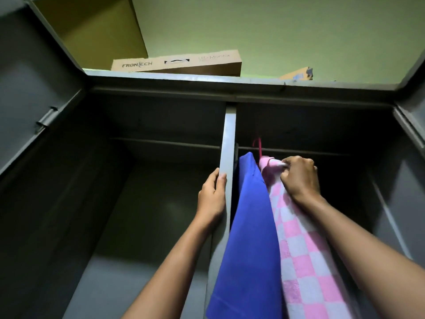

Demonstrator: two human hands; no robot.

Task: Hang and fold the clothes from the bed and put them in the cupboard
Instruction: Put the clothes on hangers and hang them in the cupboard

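Note:
I look up into an open grey metal cupboard (161, 88). In its right compartment a blue garment (250, 238) hangs beside a pink-and-white checked cloth (305, 261). The checked cloth hangs on a pink hanger (258, 146) hooked over the rail (322, 152). My right hand (299, 176) grips the top of the checked cloth by the hanger's shoulder. My left hand (212, 196) holds the front edge of the cupboard's centre divider (228, 143), thumb on its face.
The left compartment has its own rail (161, 142) with nothing on it. Both doors (34, 100) stand open at the sides. Cardboard boxes, one a monitor box (177, 63), lie on top of the cupboard against a green wall.

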